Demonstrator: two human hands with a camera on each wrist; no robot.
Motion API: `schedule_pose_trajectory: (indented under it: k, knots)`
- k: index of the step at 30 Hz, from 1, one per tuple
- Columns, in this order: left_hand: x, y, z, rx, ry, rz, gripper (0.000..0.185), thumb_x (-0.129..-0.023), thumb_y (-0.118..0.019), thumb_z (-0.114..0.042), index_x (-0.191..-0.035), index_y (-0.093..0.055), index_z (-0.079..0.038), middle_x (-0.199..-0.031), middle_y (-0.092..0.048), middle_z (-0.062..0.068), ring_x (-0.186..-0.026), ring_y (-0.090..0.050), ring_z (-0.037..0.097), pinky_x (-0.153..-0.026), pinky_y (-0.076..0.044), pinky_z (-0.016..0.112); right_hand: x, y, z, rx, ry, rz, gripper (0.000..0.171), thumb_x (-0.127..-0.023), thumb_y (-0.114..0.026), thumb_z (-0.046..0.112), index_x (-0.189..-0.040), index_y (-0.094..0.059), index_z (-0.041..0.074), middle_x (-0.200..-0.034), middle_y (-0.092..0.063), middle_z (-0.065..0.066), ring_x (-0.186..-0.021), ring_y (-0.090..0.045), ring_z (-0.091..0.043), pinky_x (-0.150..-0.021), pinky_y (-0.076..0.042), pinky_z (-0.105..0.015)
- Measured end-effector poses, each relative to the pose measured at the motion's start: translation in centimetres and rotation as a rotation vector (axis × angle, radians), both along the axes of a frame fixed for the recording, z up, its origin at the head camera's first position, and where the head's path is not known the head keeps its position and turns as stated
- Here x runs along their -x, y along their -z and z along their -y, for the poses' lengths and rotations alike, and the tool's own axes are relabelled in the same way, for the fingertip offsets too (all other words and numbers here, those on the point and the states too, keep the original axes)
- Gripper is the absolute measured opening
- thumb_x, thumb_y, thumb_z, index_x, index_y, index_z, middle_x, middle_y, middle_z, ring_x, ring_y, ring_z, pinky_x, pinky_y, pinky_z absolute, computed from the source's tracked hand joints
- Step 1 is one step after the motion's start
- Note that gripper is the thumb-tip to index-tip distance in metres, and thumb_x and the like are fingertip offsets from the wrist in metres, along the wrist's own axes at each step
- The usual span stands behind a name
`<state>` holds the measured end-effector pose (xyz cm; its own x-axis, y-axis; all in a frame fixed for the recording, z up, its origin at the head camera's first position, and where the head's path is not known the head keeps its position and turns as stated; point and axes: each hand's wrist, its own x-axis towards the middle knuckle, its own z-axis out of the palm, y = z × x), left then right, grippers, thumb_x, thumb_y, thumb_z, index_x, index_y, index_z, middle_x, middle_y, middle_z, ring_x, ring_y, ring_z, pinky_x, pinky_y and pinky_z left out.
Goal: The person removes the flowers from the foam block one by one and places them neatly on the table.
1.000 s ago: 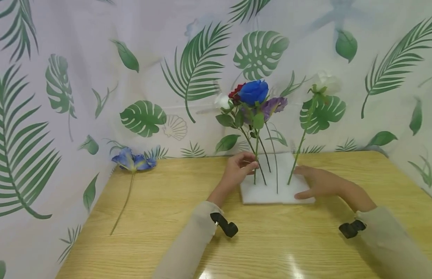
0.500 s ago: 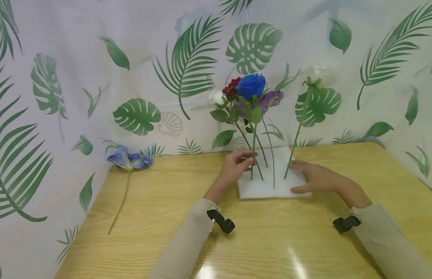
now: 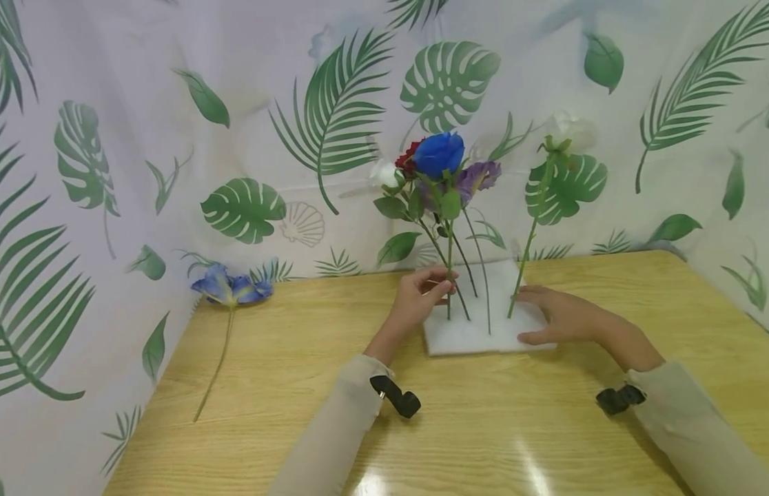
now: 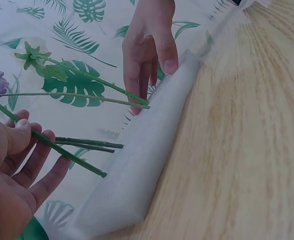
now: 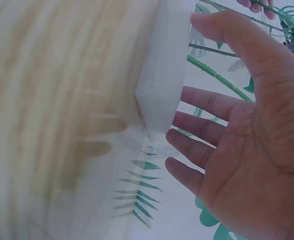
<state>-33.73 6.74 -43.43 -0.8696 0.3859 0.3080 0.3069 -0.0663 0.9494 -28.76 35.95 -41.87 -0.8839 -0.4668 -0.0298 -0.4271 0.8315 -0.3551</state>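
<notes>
Red flower (image 3: 411, 156) mostly hidden behind blue rose (image 3: 439, 154); table (image 5: 47, 100) motion-blurred in the right wrist view.

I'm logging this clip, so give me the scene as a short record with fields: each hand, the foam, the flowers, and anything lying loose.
left hand: pinches a green stem just above the foam
right hand: fingers straight, resting flat on the foam's right side
foam block: white, flat on the wooden table
standing flowers: blue rose, red bloom, purple bloom, two white blooms, the taller on the right
loose flower: blue iris lying at the table's far left corner, stem toward the camera
backdrop: leaf-print cloth
</notes>
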Motion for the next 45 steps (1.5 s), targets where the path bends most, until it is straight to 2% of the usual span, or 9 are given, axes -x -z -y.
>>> schedule_pose_trajectory:
  k: [8, 15, 18, 21, 25, 32, 45]
  knots:
    - [-0.4, 0.0, -0.2, 0.014, -0.021, -0.015, 0.021, -0.1, -0.061, -0.001, -0.118, -0.068, 0.008, -0.113, -0.069, 0.029, -0.099, -0.071, 0.034, -0.082, -0.065, 0.035, -0.4, 0.0, 0.3, -0.047, 0.011, -0.037, 0.078, -0.085, -0.078, 0.049, -0.138, -0.057, -0.005, -0.147, -0.048, -0.031, -0.135, -0.046, -0.054, -0.108, -0.044, -0.065]
    - [-0.7, 0.1, -0.2, 0.007, -0.03, -0.036, 0.021, -0.1, -0.061, 0.001, -0.118, -0.067, 0.008, -0.117, -0.069, 0.027, -0.103, -0.069, 0.039, -0.083, -0.064, 0.033, -0.7, 0.1, 0.5, -0.049, 0.02, -0.042, 0.075, -0.084, -0.079, 0.049, -0.136, -0.059, -0.001, -0.145, -0.049, -0.028, -0.13, -0.052, -0.05, -0.105, -0.049, -0.063]
    - [-0.6, 0.1, -0.1, -0.02, -0.057, -0.032, 0.02, -0.099, -0.063, 0.001, -0.116, -0.068, 0.009, -0.117, -0.07, 0.027, -0.099, -0.071, 0.033, -0.082, -0.065, 0.034, -0.8, -0.1, 0.8, -0.044, 0.022, -0.033, 0.075, -0.085, -0.078, 0.05, -0.137, -0.059, -0.001, -0.145, -0.048, -0.028, -0.129, -0.053, -0.05, -0.103, -0.049, -0.063]
    - [-0.5, 0.1, 0.0, -0.052, -0.076, -0.021, 0.02, -0.097, -0.064, 0.002, -0.115, -0.068, 0.01, -0.118, -0.069, 0.03, -0.092, -0.071, 0.022, -0.081, -0.065, 0.033, -0.8, -0.3, 1.0, -0.042, 0.025, -0.027, 0.076, -0.085, -0.078, 0.05, -0.137, -0.058, -0.001, -0.146, -0.047, -0.029, -0.129, -0.053, -0.051, -0.103, -0.049, -0.063]
    - [-0.4, 0.0, 0.2, -0.072, -0.076, -0.018, 0.02, -0.097, -0.065, 0.002, -0.115, -0.067, 0.011, -0.118, -0.066, 0.035, -0.087, -0.068, 0.008, -0.08, -0.065, 0.032, -0.7, -0.5, 1.0, -0.045, 0.029, -0.023, 0.076, -0.085, -0.078, 0.049, -0.137, -0.058, -0.002, -0.146, -0.047, -0.03, -0.13, -0.051, -0.052, -0.104, -0.048, -0.064]
    - [-0.4, 0.0, 0.2, -0.095, -0.078, -0.005, 0.019, -0.095, -0.067, 0.003, -0.113, -0.068, 0.012, -0.117, -0.065, 0.037, -0.086, -0.069, 0.008, -0.079, -0.065, 0.034, -0.3, -0.4, 0.9, -0.044, 0.021, -0.028, 0.076, -0.084, -0.08, 0.049, -0.136, -0.06, -0.003, -0.143, -0.049, -0.031, -0.129, -0.052, -0.053, -0.104, -0.048, -0.064]
    - [-0.3, 0.0, 0.0, -0.106, -0.134, -0.007, 0.017, -0.093, -0.069, 0.005, -0.108, -0.067, 0.012, -0.116, -0.068, 0.033, -0.083, -0.066, 0.004, -0.078, -0.065, 0.03, 0.0, 0.0, 0.6, -0.034, 0.002, -0.051, 0.076, -0.082, -0.082, 0.047, -0.134, -0.061, -0.004, -0.14, -0.051, -0.031, -0.128, -0.053, -0.053, -0.102, -0.049, -0.063]
